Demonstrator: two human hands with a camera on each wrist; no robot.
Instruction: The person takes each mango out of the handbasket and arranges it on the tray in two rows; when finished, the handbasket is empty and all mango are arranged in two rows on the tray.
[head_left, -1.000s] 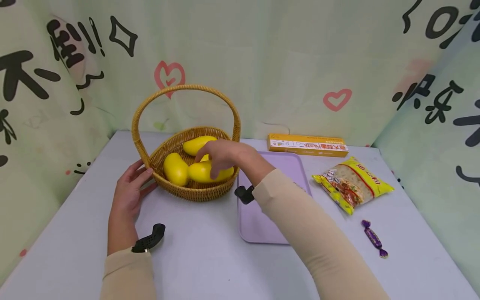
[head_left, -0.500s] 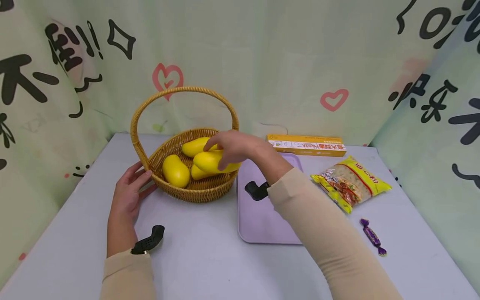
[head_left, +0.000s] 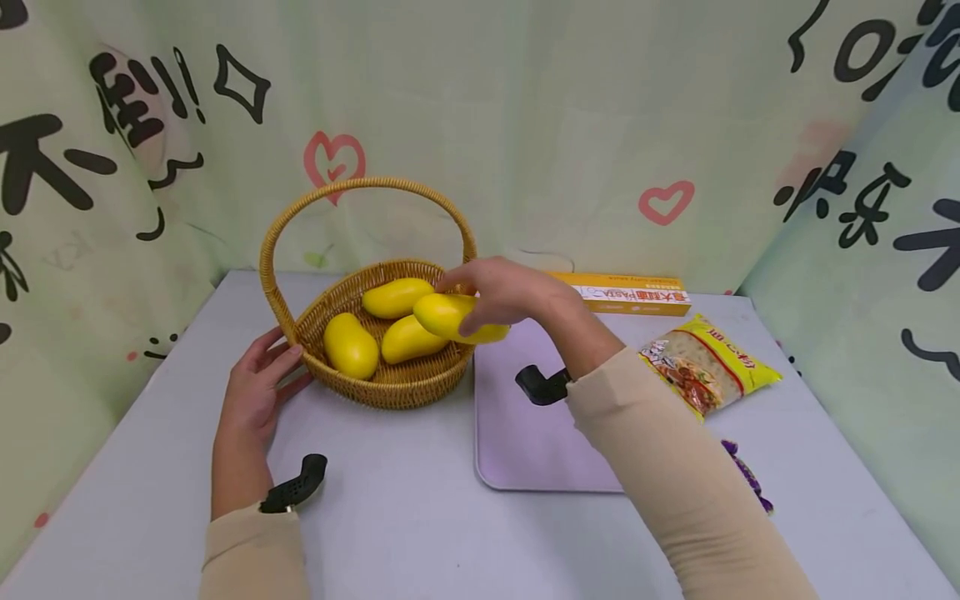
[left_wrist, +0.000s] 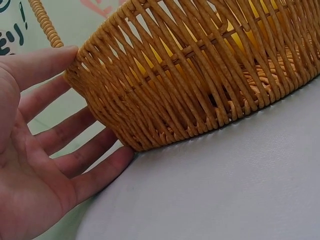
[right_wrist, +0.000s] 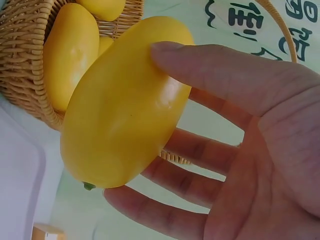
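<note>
My right hand (head_left: 508, 292) holds a yellow mango (right_wrist: 125, 105) between thumb and fingers. It is over the right rim of a wicker basket (head_left: 401, 393), partly past the rim and above a lilac tray's edge. Several more mangoes lie in the basket: one at the back (head_left: 396, 297), one at the left (head_left: 350, 346) and one at the front right (head_left: 409, 339). My left hand (head_left: 258, 385) rests against the basket's left side. In the left wrist view, its thumb (left_wrist: 52, 60) lies at the rim and its fairly straight fingers touch the outer wall.
The lilac tray (head_left: 525, 442) lies right of the basket, partly under my right arm. Behind it is an orange pasta box (head_left: 637, 296). Further right are a yellow food packet (head_left: 712, 362) and a purple-wrapped candy (head_left: 748, 477), partly hidden by my sleeve. The basket handle (head_left: 367, 183) arches upright.
My right hand has lifted a mango off the others and moved it right, to the basket's rim. The mango beneath it has come into view. My left hand stays at the basket.
</note>
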